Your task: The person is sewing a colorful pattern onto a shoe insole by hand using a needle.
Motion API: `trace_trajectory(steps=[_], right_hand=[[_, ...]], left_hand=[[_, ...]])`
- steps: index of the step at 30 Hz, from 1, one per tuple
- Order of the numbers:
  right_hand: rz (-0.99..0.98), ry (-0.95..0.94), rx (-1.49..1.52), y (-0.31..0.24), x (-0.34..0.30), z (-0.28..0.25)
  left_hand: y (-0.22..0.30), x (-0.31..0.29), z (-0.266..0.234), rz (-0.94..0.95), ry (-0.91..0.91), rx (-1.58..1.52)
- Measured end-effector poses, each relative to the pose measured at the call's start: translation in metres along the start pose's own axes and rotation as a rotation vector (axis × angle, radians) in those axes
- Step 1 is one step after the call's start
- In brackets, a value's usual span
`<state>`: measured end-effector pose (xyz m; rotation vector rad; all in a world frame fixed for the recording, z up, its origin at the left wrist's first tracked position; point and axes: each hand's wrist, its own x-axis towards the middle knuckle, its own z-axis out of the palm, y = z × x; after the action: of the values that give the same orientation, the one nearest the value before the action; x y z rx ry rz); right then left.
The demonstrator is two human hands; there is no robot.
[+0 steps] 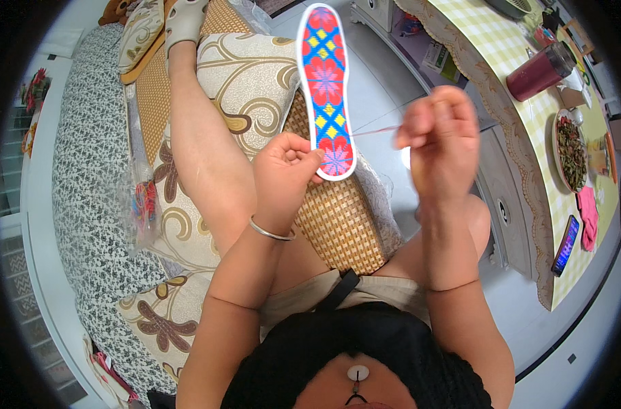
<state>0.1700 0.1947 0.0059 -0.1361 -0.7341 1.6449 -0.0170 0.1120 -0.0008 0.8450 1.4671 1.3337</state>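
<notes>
My left hand [286, 167] pinches the lower left edge of an embroidered insole [325, 85], thumb on its face. The insole has a white rim and red flowers, pink star shapes and yellow diamonds on blue. It stands nearly upright in view, heel end toward me. A thin reddish thread [375, 131] runs from its right edge to my right hand [440, 136], raised to the right of the insole and slightly blurred. The right fingers are closed together on the thread; whether a needle is among them I cannot make out.
On the right, a table with a checked cloth [471, 27] bears a dark red tumbler [539, 71], a bowl [569, 153], a pink cloth [587, 218] and a phone [566, 245]. At left, a clear bag of colourful threads [145, 201] lies on the patterned sofa cover [174, 235].
</notes>
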Motion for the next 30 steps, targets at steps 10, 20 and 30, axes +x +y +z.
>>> trace_trajectory(steps=[10, 20, 30], right_hand=[[-0.143, -0.023, -1.161, 0.026, -0.021, 0.008], [-0.343, -0.199, -1.357, 0.039, -0.02, 0.005], [-0.313, -0.196, -1.369, 0.041, -0.021, 0.006]], left_hand=[[0.001, 0.001, 0.003, -0.022, -0.037, -0.155], [0.001, 0.0, 0.003, 0.008, -0.058, -0.151], [0.0, 0.0, 0.003, 0.013, -0.061, -0.166]])
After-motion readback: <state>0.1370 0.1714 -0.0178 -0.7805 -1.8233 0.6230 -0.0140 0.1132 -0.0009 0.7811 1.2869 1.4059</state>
